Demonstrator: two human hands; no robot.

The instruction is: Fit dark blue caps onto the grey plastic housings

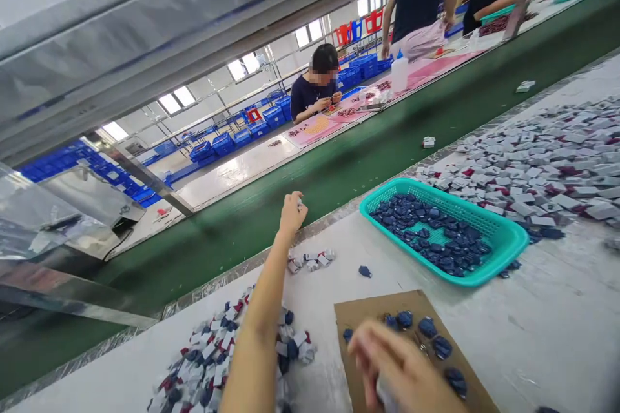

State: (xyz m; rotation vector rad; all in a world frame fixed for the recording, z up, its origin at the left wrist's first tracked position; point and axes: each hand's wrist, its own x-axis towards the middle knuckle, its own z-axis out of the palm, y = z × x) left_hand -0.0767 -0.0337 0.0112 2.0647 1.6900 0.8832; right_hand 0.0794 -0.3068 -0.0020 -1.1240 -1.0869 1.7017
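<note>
My left hand (292,211) is stretched out toward the green conveyor belt (310,187), fingers closed round a small pale piece I can barely see. Just below it lies a short row of small white pieces (312,261) on the white table. My right hand (400,368) is blurred low in the view, over a brown cardboard sheet (372,310) bearing several dark blue parts (428,327); its fingers curl and something pale shows under them. A teal basket (504,251) of dark blue parts stands to the right.
A heap of mixed white, blue and red pieces (203,361) lies near my left arm. A large spread of grey-white pieces (542,168) covers the table's right. Across the belt a seated person (314,87) and standing people (421,0) work. Blue crates (223,142) stand beyond.
</note>
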